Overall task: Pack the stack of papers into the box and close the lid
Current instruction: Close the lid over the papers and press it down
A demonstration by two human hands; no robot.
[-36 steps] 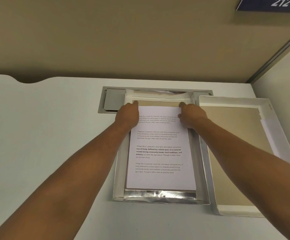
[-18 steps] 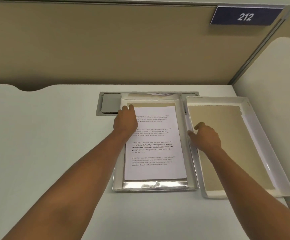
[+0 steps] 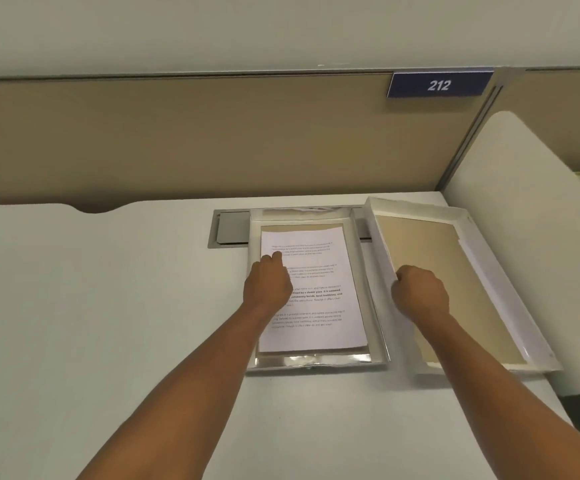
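Papers [image 3: 311, 289] in box [image 3: 375, 306]; R hand [image 3: 420, 292] grips lid [image 3: 510, 296].

Left hand [image 3: 268, 285]: bare; no glove, ring or watch is seen on it.
Right hand [image 3: 420, 292]: bare as well; nothing is worn on the fingers or at the wrist.
Left forearm [image 3: 191, 386]: uncovered along the whole visible length; no sleeve edge is seen before the lower border of the view.
Right forearm [image 3: 510, 379]: uncovered in the same way; no sleeve, band or marking can be made out.
Rest of the body: not shown.
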